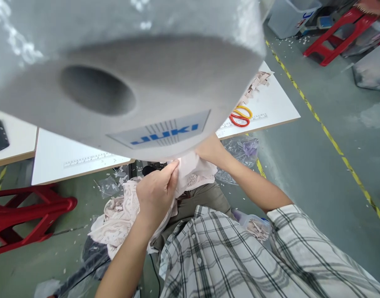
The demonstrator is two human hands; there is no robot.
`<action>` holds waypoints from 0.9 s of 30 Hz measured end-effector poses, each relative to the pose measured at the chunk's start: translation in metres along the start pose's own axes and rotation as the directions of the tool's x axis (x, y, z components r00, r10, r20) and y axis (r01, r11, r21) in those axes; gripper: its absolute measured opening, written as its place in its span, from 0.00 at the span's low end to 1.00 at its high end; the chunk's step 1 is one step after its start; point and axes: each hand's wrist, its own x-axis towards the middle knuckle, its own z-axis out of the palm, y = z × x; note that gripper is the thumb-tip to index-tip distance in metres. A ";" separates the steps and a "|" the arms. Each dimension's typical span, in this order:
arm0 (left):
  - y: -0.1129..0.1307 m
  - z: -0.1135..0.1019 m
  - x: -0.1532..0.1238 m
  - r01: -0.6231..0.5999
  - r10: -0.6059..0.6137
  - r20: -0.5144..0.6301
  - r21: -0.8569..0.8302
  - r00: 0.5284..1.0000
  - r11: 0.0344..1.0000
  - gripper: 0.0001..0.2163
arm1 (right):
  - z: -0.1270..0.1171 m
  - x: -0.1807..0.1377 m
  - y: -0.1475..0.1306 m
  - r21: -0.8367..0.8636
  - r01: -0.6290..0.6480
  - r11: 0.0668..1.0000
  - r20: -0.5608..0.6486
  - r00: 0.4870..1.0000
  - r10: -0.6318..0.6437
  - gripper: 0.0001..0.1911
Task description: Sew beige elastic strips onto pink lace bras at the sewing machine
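Head view is looking down past the grey body of a sewing machine [131,82], which is filling the upper half of the picture and is carrying a blue JUKI label [163,134]. The left hand [157,194] is pinching the edge of a pale pink lace fabric [190,176] with thumb and fingers pressed together, just under the machine. The right hand [210,151] is reaching under the machine too and is touching the same fabric, but its fingers are hidden, so I cannot tell how they are standing. More of the pink fabric is hanging down over the lap to the left. On the white table [270,103], orange and red scissors handles [241,116] are lying beside small fabric pieces [255,85]. A red stool [25,215] is standing at the left.
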 end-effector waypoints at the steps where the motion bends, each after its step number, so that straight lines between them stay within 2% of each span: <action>1: -0.001 0.000 -0.001 0.010 -0.010 0.002 0.000 1.000 1.000 0.15 | 0.000 -0.001 0.000 0.002 -0.003 1.000 -0.002 1.000 0.003 0.04; 10: -0.002 -0.003 -0.002 0.027 -0.027 0.001 0.029 1.000 0.999 0.16 | -0.007 -0.008 0.000 0.036 0.023 0.999 0.016 1.000 -0.023 0.10; 16: 0.000 -0.005 -0.002 0.062 -0.063 0.020 0.037 0.998 0.997 0.16 | -0.011 -0.013 0.005 0.114 0.045 0.992 0.017 0.999 -0.048 0.08; 21: 0.002 -0.004 -0.003 0.062 -0.062 -0.011 0.031 0.998 0.998 0.15 | -0.012 -0.016 0.011 0.222 0.057 0.973 0.028 0.998 -0.065 0.07; 27: 0.006 -0.006 -0.001 0.063 -0.062 -0.025 0.014 0.998 0.998 0.15 | -0.012 -0.016 0.021 0.270 0.109 0.957 0.028 0.992 -0.121 0.07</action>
